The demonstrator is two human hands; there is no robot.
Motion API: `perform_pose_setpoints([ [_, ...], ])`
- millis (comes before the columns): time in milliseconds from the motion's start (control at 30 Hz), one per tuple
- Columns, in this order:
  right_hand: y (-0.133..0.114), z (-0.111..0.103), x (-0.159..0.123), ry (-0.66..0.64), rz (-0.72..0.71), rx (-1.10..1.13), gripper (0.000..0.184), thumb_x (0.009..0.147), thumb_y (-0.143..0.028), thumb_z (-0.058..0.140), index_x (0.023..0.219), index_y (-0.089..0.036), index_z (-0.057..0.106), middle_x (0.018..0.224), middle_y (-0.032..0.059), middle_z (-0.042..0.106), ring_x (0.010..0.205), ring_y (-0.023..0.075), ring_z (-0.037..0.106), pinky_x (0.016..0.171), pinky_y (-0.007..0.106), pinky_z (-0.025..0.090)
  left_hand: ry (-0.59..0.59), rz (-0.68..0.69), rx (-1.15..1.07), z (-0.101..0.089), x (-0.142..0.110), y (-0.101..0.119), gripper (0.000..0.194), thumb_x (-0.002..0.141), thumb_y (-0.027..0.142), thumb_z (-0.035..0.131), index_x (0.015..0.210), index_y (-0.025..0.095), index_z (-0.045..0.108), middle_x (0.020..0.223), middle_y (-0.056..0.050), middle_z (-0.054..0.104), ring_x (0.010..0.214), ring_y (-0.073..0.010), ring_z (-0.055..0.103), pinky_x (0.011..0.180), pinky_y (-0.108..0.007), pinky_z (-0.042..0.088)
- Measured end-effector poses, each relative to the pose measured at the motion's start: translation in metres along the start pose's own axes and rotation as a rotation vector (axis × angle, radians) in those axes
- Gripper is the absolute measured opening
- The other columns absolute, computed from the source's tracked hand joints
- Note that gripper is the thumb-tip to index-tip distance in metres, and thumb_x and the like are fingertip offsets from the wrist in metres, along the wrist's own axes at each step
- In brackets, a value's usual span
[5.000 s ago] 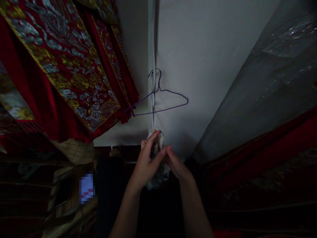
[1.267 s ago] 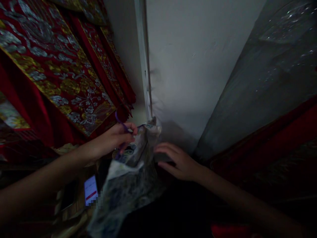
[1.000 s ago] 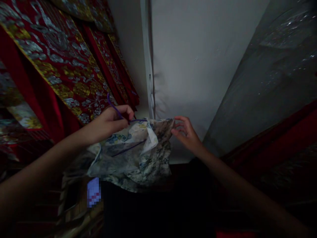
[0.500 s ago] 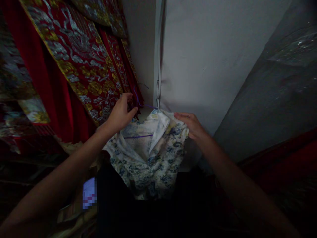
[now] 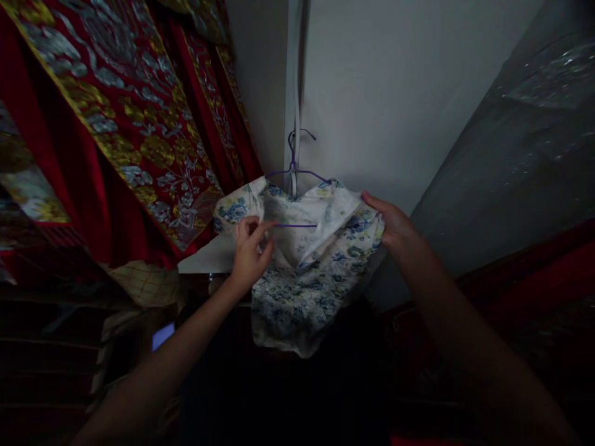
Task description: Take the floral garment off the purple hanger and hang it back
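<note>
A small white garment [image 5: 302, 272] with a blue and yellow flower print hangs on a thin purple wire hanger [image 5: 294, 170], whose hook is caught on a fixing at the wall corner. My left hand [image 5: 248, 251] pinches the garment's front near the neckline, by the hanger's lower bar. Out at the garment's right shoulder, my right hand [image 5: 395, 226] grips the fabric edge with curled fingers.
Red hangings [image 5: 121, 124] embroidered in gold and silver fill the left side. A white wall [image 5: 381, 99] with a vertical white strip [image 5: 292, 74] stands behind the hanger. A grey glittery cloth [image 5: 520, 136] and red fabric [image 5: 525, 291] hang on the right. Below is dark.
The hanger with the garment has gone up from my left hand onto the wall fixing. My left hand let go of the hook and moved down to the garment's front.
</note>
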State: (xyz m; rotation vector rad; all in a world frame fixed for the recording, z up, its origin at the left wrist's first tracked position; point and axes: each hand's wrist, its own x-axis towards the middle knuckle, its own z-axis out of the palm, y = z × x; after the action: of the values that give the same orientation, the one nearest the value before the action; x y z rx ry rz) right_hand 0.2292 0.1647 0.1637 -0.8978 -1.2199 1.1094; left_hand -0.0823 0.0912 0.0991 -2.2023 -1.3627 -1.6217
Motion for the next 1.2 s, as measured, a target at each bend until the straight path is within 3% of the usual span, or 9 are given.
perform_pose_setpoints([
  [167,0.018,-0.001,-0.01,0.139,0.01,-0.029,0.033,0.078,-0.051,0.069,0.089,-0.019,0.07,0.088,0.0108,0.075,0.095,0.031,0.071,0.079,0.045,0.06,0.074,-0.202,-0.326,0.031,-0.016,-0.002,0.034,0.097,0.027,0.049,0.129,0.026,0.062,0.112,-0.01,0.064,0.105,-0.023,0.065,0.097,-0.04,0.054],
  [300,0.043,0.02,-0.049,0.675,-0.472,-0.331,0.035,0.082,-0.038,0.067,0.112,-0.021,0.064,0.122,0.0117,0.066,0.115,0.027,0.061,0.092,0.042,0.053,0.217,-0.35,-0.441,0.052,-0.024,-0.014,0.037,0.092,0.028,0.055,0.128,0.024,0.062,0.123,-0.011,0.062,0.107,-0.0228,0.065,0.1,-0.041,0.053],
  [367,0.069,0.045,-0.07,0.734,-0.568,-0.419,0.029,0.091,-0.037,0.055,0.115,-0.022,0.062,0.121,0.012,0.065,0.114,0.0251,0.06,0.096,0.041,0.05,0.203,-0.416,-0.467,0.064,-0.027,-0.025,0.033,0.089,0.026,0.058,0.121,0.025,0.065,0.128,-0.011,0.059,0.109,-0.023,0.063,0.097,-0.04,0.054],
  [467,0.118,0.084,-0.082,0.162,-0.376,-0.577,0.033,0.096,-0.033,0.048,0.124,-0.02,0.06,0.101,0.0094,0.07,0.092,0.0222,0.066,0.084,0.035,0.052,0.082,-0.511,-0.47,0.078,-0.029,-0.045,0.028,0.082,0.021,0.06,0.108,0.023,0.068,0.124,-0.01,0.061,0.108,-0.0238,0.063,0.092,-0.04,0.055],
  [567,0.159,0.107,-0.073,-0.284,-0.064,-0.913,0.07,0.091,-0.028,0.061,0.153,-0.013,0.032,0.106,0.0112,0.072,0.091,0.0216,0.069,0.082,0.031,0.051,-0.005,-0.549,-0.467,0.084,-0.035,-0.065,0.028,0.078,0.019,0.061,0.105,0.018,0.067,0.116,-0.01,0.065,0.097,-0.0225,0.066,0.09,-0.041,0.055],
  [700,0.183,0.106,-0.067,-0.319,0.08,-1.184,0.055,0.092,-0.021,0.058,0.144,-0.009,0.044,0.108,0.0197,0.073,0.096,0.0284,0.07,0.08,0.033,0.047,-0.125,-0.55,-0.474,0.078,-0.055,-0.079,0.024,0.08,0.021,0.061,0.102,0.017,0.067,0.107,-0.009,0.07,0.092,-0.0219,0.067,0.091,-0.04,0.054],
  [800,0.18,0.097,-0.081,-0.349,0.04,-1.191,0.029,0.098,-0.021,0.048,0.124,-0.015,0.06,0.099,0.0146,0.074,0.09,0.026,0.07,0.076,0.03,0.043,-0.221,-0.535,-0.482,0.075,-0.078,-0.079,0.026,0.078,0.018,0.061,0.103,0.017,0.066,0.104,-0.008,0.07,0.088,-0.02,0.067,0.084,-0.036,0.054],
  [967,0.164,0.086,-0.108,-0.487,-0.07,-1.133,0.013,0.099,-0.029,0.052,0.099,-0.021,0.062,0.087,0.004,0.072,0.082,0.0183,0.067,0.072,0.024,0.038,-0.399,-0.419,-0.482,0.081,-0.114,-0.056,0.035,0.07,0.011,0.066,0.104,0.018,0.064,0.101,-0.005,0.071,0.086,-0.0195,0.066,0.083,-0.034,0.053],
  [1200,0.156,0.077,-0.121,-0.477,-0.159,-0.815,0.01,0.095,-0.02,0.047,0.086,-0.021,0.052,0.074,0.0003,0.062,0.071,0.0161,0.061,0.068,0.025,0.039,-0.461,-0.345,-0.404,0.091,-0.133,-0.019,0.013,0.091,0.022,0.053,0.101,0.018,0.059,0.092,-0.007,0.07,0.087,-0.0217,0.067,0.081,-0.032,0.049],
])
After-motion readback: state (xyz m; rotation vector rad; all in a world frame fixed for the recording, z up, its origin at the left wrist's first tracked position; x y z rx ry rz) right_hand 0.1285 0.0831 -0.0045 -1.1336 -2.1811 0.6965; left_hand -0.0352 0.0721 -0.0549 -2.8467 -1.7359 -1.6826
